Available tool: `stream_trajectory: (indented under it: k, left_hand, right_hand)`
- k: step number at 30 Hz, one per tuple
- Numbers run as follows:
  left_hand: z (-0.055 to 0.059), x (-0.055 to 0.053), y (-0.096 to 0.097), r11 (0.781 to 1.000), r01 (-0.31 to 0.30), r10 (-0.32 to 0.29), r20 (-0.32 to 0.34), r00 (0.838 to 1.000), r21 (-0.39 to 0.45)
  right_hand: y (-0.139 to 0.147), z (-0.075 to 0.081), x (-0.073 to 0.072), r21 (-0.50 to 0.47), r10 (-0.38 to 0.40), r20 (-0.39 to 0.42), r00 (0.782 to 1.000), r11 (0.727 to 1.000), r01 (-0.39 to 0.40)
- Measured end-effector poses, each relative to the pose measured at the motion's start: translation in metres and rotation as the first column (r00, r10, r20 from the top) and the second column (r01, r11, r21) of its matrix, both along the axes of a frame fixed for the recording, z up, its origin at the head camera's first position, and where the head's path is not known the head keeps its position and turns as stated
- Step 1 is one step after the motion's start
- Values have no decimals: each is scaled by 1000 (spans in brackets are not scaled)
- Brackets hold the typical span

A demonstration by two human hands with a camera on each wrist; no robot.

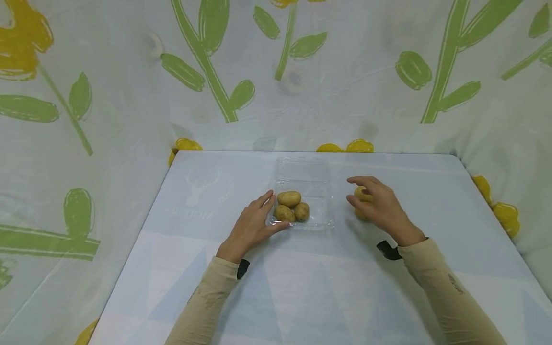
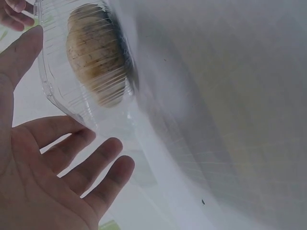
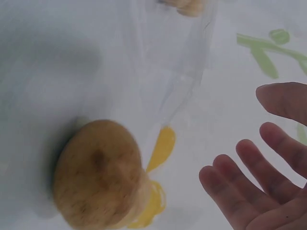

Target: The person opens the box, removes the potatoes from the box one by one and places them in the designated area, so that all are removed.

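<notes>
Gap between container (image 1: 318,208) edge and right hand (image 1: 384,206)

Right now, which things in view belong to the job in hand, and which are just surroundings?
In the job:
- open clear plastic clamshell, touched by the left hand
- three potatoes inside it
- at least two loose potatoes to its right, near the right hand

Surroundings:
- pale printed tabletop
- floral backdrop
</notes>
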State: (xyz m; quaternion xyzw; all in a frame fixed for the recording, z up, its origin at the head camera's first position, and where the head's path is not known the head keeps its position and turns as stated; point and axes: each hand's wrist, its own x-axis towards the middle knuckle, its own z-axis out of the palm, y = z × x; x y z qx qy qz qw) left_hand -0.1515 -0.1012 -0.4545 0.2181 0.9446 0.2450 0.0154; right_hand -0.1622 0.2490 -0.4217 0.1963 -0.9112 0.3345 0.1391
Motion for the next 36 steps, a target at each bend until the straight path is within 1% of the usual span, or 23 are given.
stream_trajectory:
  k: [7, 12, 14, 18, 24, 30, 36]
  left_hand:
    - [-1, 1, -1, 1000, -2, 2, -3, 1000, 17]
    - [-3, 0, -1, 1000, -4, 4, 1, 1000, 28]
    - [-3, 0, -1, 1000, -5, 5, 4, 1000, 29]
    - [-3, 0, -1, 1000, -8, 8, 8, 1000, 27]
    - [-1, 1, 0, 1000, -8, 8, 1, 1000, 21]
    - [-1, 1, 0, 1000, -8, 8, 0, 1000, 25]
    - [0, 1, -1, 1000, -7, 6, 1, 1000, 23]
  right_hand:
    - [-19, 5, -4, -29, 58, 14, 998, 998, -57]
    - [-33, 6, -6, -24, 98, 15, 995, 995, -98]
    - [-38, 7, -8, -15, 99, 32, 995, 995, -98]
    - [-50, 8, -11, -18, 108, 93, 990, 994, -107]
    - [-64, 5, -16, -39, 146, 182, 972, 989, -142]
    - [-74, -2, -21, -12, 174, 228, 958, 984, -176]
    - [-82, -13, -25, -21, 233, 269, 934, 971, -237]
